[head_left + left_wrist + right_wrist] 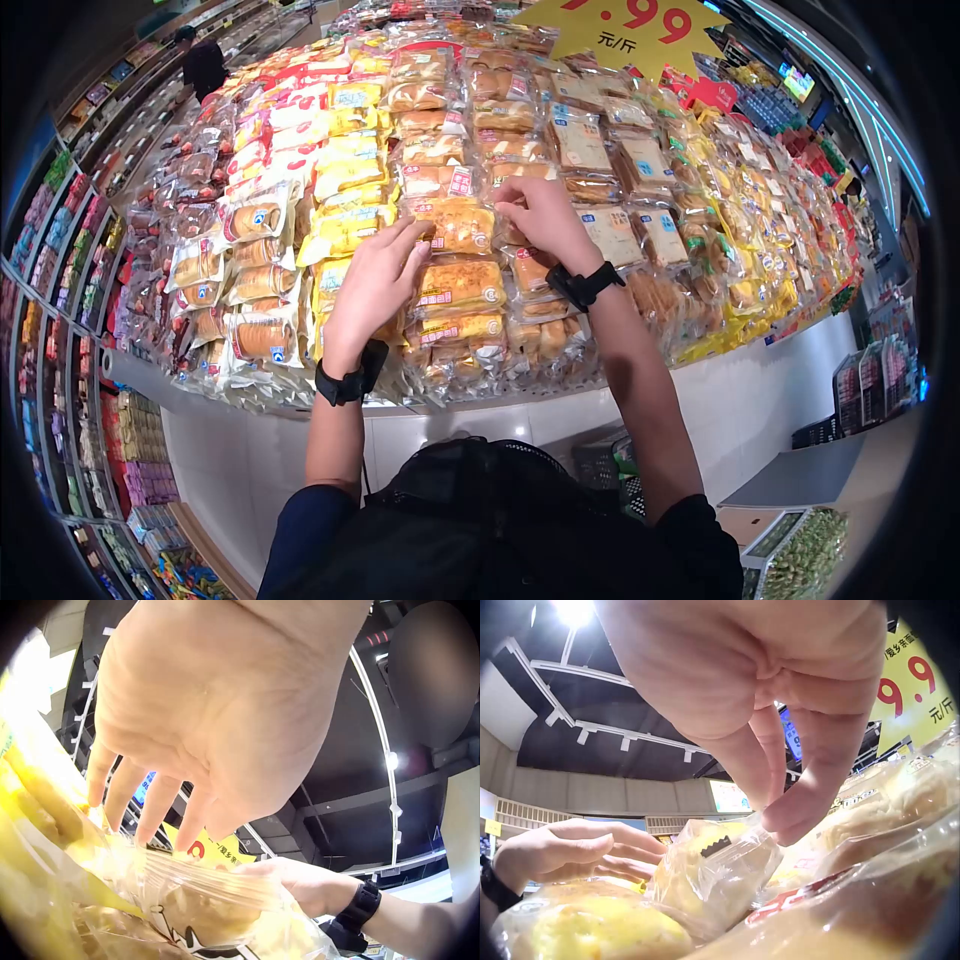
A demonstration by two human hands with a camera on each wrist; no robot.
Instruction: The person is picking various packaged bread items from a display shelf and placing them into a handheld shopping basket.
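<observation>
Between the two hands lies a clear-wrapped bread (455, 225) with a golden top, on a display of packaged breads. My right hand (548, 218) pinches the wrapper's end; in the right wrist view its thumb and fingers meet at the corner of the plastic-wrapped bread (716, 870). My left hand (380, 280) lies at the other end, fingers straight and spread. From the left wrist, the left palm (217, 705) shows with fingertips right at the plastic wrapping. Similar golden breads (460, 285) in clear wrap sit just nearer to me.
Yellow-wrapped packs (345, 160) run in a column to the left, with rolls (262, 280) in clear bags beyond. Flat packaged slices (610, 235) are at the right. A yellow price sign (625, 30) stands over the far side. Shelves (60, 330) line the left.
</observation>
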